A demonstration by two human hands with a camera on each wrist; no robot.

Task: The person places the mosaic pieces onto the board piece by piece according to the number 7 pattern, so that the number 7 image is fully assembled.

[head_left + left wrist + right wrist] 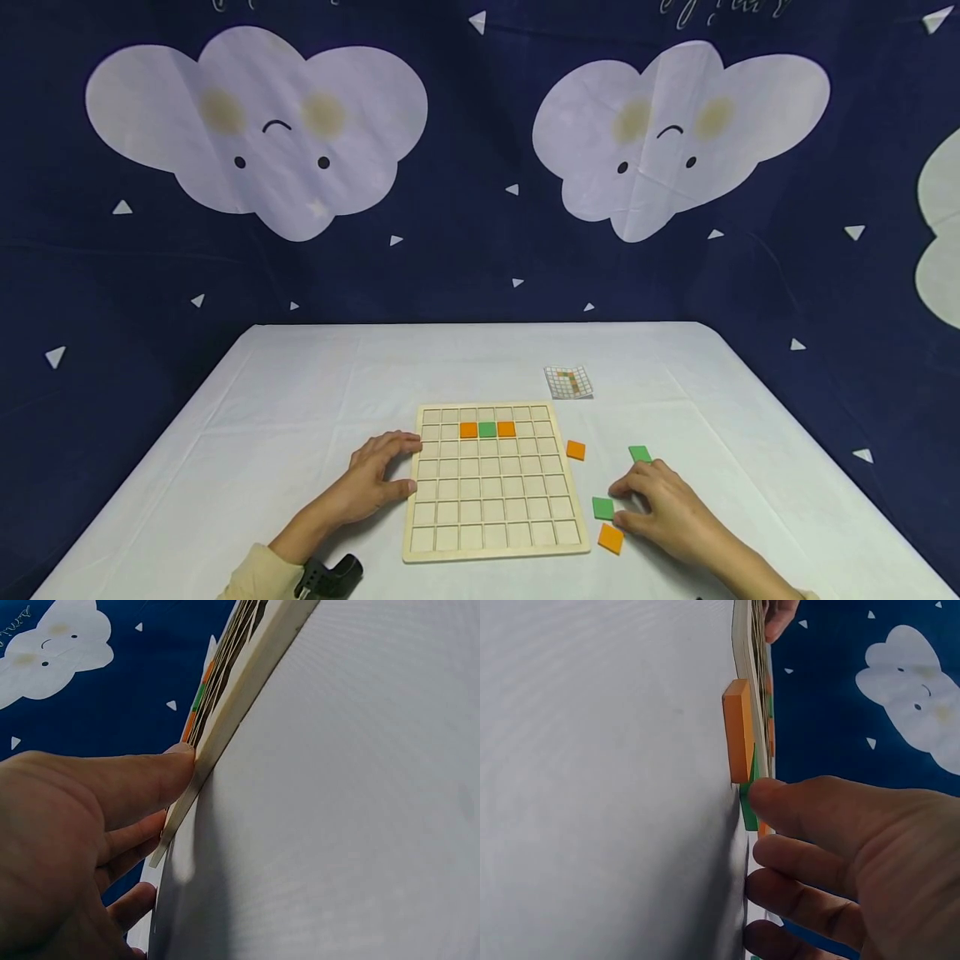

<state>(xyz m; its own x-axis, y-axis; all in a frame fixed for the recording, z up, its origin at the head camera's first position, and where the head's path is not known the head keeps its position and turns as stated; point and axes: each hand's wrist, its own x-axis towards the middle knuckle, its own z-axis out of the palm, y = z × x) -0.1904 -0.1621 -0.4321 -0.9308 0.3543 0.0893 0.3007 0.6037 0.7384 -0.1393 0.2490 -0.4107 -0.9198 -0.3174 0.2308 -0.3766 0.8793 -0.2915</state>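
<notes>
Nearest the head camera, at the table's near edge, a black wrist device (pixel 330 577) is worn below a beige sleeve (pixel 258 577). Beyond it, the left edge of the wooden board (pixel 491 554) is touched by the left hand (pixel 367 482), its thumb and fingers spread apart, nothing enclosed by them. The board is laid flat on the table (pixel 315 367), toward the near edge. In its second row from the far edge, three tiles are set side by side: an orange square (pixel 468 430), a green square (pixel 487 429) and a second orange square (pixel 506 429). Off the board's right edge, the right hand (pixel 667 510) is held with fingers bent and a gap left between thumb and forefinger; nothing is seen gripped. Whether the near green tile (pixel 603 508) is touched cannot be told. Just nearer lies a loose orange tile (pixel 611 538). Another orange tile (pixel 576 450) is placed beside the board's right edge, and a far green tile (pixel 639 453) is partly covered by the right hand. Past the board's far right corner, a small card (pixel 568 382) is printed with a coloured grid.
</notes>
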